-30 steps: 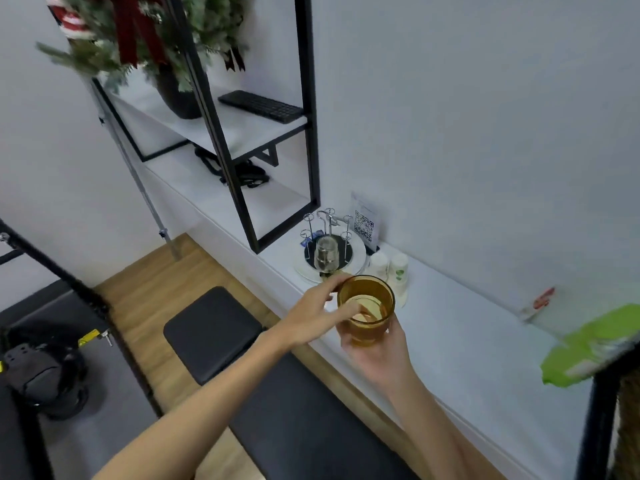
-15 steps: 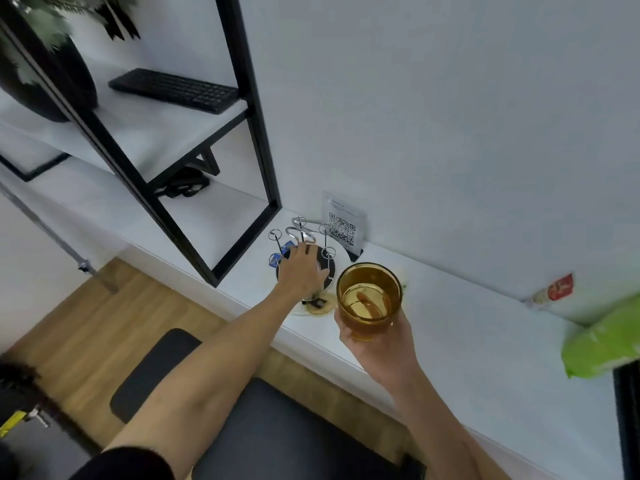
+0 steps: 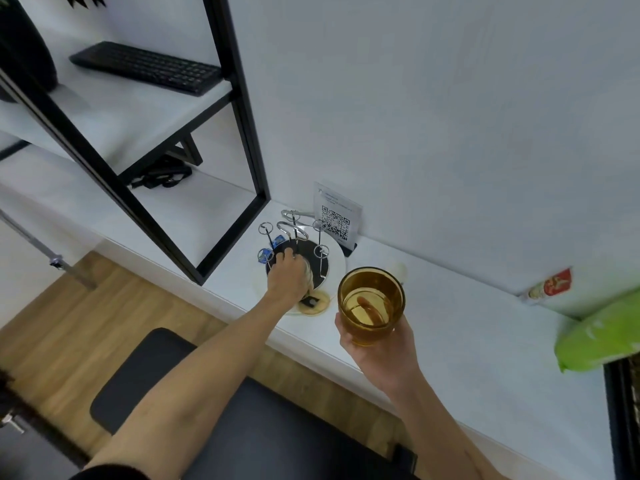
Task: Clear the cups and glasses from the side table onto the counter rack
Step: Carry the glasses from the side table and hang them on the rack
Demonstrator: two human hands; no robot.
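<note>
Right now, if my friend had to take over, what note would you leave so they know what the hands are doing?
Left hand: down at the rack on the counter, fingers curled round a clear glass there.
Right hand: grip on an amber glass, held upright above the counter edge, open end up.
Done: the clear glass has reached the rack.
Left: let go of it, then put the amber glass on a free peg. The side table is out of view, so check it for more.
</note>
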